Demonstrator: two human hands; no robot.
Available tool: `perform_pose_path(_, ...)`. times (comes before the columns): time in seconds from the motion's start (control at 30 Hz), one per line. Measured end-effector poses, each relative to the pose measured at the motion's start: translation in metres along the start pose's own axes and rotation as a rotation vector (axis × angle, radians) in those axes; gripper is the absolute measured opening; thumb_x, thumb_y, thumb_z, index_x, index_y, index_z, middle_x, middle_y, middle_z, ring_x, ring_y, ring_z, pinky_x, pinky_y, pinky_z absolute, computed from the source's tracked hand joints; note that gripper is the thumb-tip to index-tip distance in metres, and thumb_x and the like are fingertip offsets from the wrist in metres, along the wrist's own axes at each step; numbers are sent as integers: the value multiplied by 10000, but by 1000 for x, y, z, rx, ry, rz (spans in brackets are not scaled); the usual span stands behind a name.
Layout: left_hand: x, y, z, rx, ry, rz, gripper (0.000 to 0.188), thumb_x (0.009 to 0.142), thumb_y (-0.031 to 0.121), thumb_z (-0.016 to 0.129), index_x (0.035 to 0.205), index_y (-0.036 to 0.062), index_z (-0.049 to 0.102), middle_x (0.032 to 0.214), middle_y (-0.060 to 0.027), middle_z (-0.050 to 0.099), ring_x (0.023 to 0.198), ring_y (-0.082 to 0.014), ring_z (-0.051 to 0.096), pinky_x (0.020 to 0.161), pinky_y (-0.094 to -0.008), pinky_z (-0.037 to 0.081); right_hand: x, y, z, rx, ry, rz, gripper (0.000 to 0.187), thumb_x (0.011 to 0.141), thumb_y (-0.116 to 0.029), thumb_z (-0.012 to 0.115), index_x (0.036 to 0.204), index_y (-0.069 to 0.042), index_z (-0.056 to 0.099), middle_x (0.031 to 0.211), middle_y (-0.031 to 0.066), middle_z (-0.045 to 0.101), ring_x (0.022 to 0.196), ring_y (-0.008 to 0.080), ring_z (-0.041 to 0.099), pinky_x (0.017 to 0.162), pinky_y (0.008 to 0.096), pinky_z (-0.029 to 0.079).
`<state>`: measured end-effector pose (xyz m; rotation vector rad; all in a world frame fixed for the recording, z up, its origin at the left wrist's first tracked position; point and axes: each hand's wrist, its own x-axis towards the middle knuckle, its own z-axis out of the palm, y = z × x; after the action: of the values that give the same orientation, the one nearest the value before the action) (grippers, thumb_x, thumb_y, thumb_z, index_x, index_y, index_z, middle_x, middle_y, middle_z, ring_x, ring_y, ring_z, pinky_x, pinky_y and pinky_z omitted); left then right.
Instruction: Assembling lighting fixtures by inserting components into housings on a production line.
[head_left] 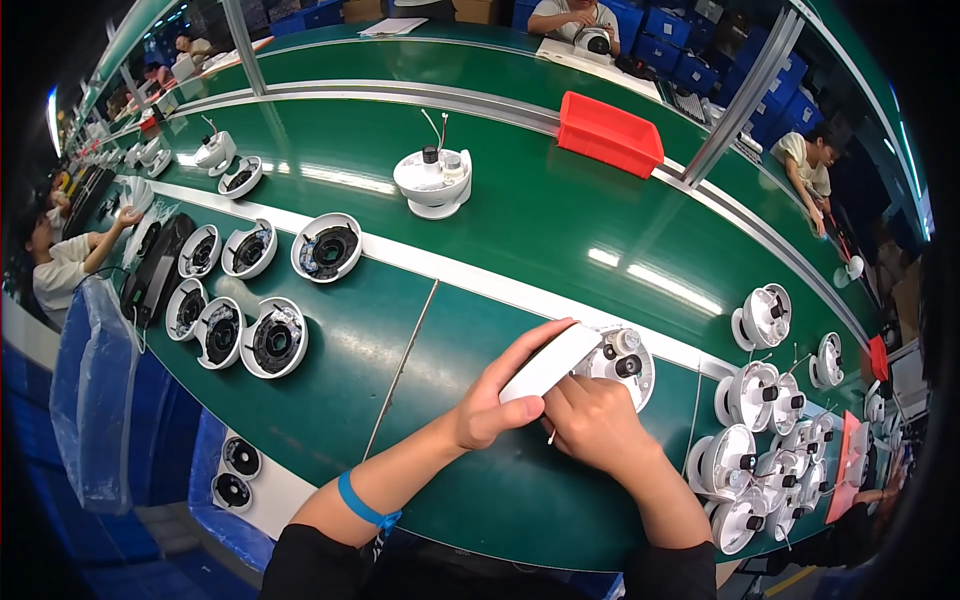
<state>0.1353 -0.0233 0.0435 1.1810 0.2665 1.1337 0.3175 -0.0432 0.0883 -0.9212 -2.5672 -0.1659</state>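
Note:
My left hand (488, 408) grips a white round camera housing (553, 362), tilted on edge, with its thumb along the near side. My right hand (598, 420) is closed, its fingers curled in against that housing; what they pinch is hidden. Below the right fingers pokes the pale tip of a thin cable (551, 437). Just beyond the right hand lies a white camera body (643, 368) with a black lens and small modules, partly covered by the hand and the housing.
Several white housings with black interiors (327, 248) stand on the left of the green bench. Assembled camera bodies (750, 396) crowd the right side. One camera unit (434, 182) sits on the green conveyor, and a red bin (610, 135) stands beyond. Co-workers sit across and along the line.

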Motion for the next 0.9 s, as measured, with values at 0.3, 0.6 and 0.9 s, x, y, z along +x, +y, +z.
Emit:
perform_pose_path(0.3,-1,3,1,27,-66,-32,999,890,494,686,1617,-11,223,1637,-190,341,1493,-302,380,1223,-428,292,-7,9,9,151,170,116,120,721,-40,747,774,-54,641,662,82,623,557,247,654,490,389,510)
perform_pose_path(0.6,-2,-12,1,-339,176,5,816,972,411,543,1610,-4,249,1546,-179,456,1437,-270,456,1201,-403,342,-3,14,-3,606,48,261,445,761,50,718,1191,14,613,1110,153,671,759,279,702,656,352,586)
perform_pose_path(0.9,4,-11,1,-311,235,-15,802,990,422,518,1610,-1,234,1520,-184,488,1405,-270,496,1189,-410,373,-3,15,5,597,155,152,321,754,51,706,1072,11,695,916,120,683,728,267,693,631,344,569)
